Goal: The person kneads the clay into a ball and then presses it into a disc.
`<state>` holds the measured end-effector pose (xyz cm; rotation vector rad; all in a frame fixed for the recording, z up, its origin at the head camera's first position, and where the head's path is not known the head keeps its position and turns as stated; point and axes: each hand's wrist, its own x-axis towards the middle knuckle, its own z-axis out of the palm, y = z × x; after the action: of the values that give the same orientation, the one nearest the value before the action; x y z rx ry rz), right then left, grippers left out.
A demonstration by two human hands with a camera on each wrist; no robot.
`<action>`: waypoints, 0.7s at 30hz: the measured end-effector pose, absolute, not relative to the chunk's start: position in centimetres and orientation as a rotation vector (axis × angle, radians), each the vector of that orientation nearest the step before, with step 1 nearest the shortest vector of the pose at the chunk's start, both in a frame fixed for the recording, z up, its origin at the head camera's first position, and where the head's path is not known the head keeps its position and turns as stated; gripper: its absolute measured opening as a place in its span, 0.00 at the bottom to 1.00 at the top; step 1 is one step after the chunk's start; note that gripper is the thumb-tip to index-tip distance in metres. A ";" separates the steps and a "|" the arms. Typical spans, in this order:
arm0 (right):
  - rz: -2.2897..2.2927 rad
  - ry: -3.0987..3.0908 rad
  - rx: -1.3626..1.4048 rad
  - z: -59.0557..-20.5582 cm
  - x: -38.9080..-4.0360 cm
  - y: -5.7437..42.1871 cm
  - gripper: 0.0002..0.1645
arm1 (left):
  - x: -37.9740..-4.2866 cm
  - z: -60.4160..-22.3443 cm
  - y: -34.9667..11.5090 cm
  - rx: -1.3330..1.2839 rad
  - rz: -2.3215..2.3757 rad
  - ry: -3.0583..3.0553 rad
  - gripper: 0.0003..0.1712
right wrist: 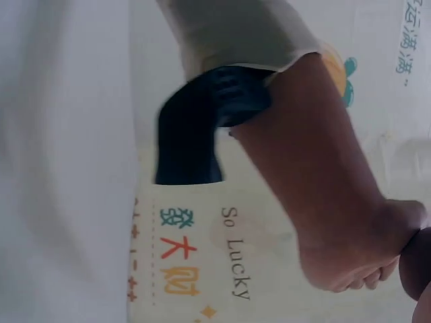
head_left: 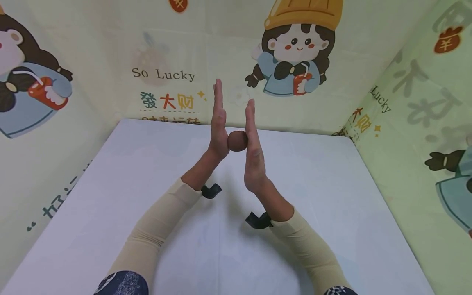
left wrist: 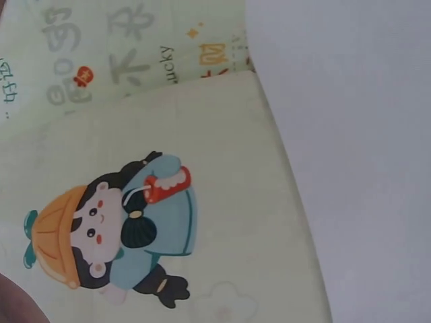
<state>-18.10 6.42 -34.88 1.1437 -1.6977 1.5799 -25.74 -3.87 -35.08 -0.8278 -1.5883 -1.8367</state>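
Note:
A small brown ball (head_left: 237,141) sits between the two raised hands in the head view, well above the white table. My left hand (head_left: 219,133) touches its left side near the base of the palm, fingers straight and pointing up. From the other side my right hand (head_left: 253,151) presses on it with straight fingers. In the right wrist view the ball (right wrist: 416,266) is cut off by the right edge, against the left hand (right wrist: 353,249). The left wrist view has only a blurred sliver of skin at its lower left corner; the ball cannot be made out there.
Below the hands lies a white tabletop (head_left: 217,254). Pale cloth walls (head_left: 221,45) with printed cartoon figures and lettering stand behind it and at both sides. A dark curved mount (head_left: 211,191) is on the left wrist, another dark mount (head_left: 258,220) on the right.

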 end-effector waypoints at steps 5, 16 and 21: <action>1.576 -1.688 1.116 -33.8 -17.8 6.5 0.56 | -25.7 -36.2 -3.3 -0.858 -1.819 -1.652 0.45; 1.513 -1.633 1.098 -33.1 -18.9 7.4 0.54 | -24.6 -38.1 -1.8 -1.012 -1.710 -1.696 0.40; 1.486 -1.632 1.084 -33.3 -19.5 7.8 0.54 | -23.5 -38.7 -1.2 -1.076 -1.772 -1.663 0.39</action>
<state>-19.48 7.80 -33.28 1.0841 -1.6324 1.4861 -23.53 -1.19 -38.68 -1.0761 -1.6632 -1.7724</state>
